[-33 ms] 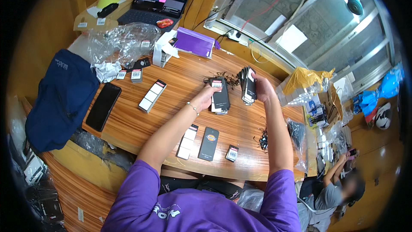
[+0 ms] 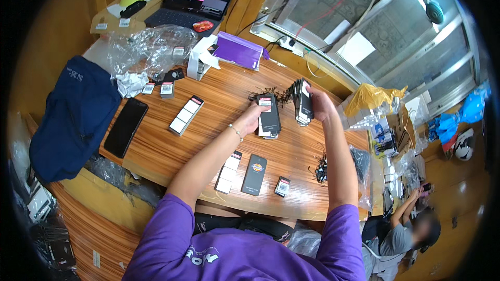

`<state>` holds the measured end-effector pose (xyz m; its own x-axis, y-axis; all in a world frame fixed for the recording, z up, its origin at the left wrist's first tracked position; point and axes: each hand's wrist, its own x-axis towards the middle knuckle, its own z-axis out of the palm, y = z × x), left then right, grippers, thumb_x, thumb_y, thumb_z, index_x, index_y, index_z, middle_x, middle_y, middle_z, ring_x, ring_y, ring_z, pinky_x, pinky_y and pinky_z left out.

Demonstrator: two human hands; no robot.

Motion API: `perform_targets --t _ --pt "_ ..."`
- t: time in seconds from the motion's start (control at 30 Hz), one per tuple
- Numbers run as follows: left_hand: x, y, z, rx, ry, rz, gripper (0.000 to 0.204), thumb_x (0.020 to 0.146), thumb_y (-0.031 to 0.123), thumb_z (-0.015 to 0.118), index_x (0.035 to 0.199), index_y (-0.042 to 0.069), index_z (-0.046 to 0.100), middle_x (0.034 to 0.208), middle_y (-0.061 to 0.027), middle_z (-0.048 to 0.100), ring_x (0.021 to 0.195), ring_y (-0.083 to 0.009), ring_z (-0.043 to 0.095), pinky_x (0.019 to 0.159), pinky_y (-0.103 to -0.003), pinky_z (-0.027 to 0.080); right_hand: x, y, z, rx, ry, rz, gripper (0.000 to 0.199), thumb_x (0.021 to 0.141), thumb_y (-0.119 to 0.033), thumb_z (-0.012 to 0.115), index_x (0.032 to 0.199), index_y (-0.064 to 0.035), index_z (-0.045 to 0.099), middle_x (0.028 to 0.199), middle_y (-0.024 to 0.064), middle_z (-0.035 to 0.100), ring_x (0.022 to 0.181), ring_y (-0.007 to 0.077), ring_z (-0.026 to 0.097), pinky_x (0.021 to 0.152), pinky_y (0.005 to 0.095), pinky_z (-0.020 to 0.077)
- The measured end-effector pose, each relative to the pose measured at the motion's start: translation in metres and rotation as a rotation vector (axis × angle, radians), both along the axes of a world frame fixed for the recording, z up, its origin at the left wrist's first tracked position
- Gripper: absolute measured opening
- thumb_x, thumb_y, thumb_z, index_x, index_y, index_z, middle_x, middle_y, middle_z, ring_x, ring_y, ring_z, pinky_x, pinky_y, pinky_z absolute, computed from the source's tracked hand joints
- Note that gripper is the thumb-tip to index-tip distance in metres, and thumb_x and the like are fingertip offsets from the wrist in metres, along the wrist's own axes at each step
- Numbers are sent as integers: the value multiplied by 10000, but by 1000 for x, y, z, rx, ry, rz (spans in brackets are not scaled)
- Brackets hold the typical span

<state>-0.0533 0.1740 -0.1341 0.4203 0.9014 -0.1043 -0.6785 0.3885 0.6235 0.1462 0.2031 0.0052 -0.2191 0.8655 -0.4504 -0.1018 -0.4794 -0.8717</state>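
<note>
Both hands grip stacks of flat black cards: left hand (image 2: 253, 118) one stack (image 2: 270, 116), right hand (image 2: 319, 105) another (image 2: 303, 101).

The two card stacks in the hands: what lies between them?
Head view: a tangle of dark strings on the table, behind the gap between left stack and right stack.

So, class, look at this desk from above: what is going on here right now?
A person in a purple shirt works at a wooden table. The left hand holds a stack of dark tags just above the tabletop, while the right hand holds a second stack of dark tags upright. A black phone, white label strips and a dark flat card lie on the table. A laptop sits open at the far end.
</note>
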Motion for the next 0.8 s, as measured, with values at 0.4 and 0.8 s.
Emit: perform_targets --t 0.4,0.8 --pt "-6 -9 8 3 -352 62 724 807 659 408 1269 105 344 1192 -94 497 1092 -200 501 868 -365 459 -103 -9 -7 258 -529 223 465 800 -141 619 1204 -47 409 996 134 571 865 184 577 728 293 485" --pt "-11 -24 24 -208 -336 140 732 820 711 189 1135 140 523 1057 -90 592 958 -215 587 798 -369 494 -108 -36 -78 838 -975 78 605 754 -335 617 1261 -48 454 1225 230 433 1148 355 408 975 382 319"
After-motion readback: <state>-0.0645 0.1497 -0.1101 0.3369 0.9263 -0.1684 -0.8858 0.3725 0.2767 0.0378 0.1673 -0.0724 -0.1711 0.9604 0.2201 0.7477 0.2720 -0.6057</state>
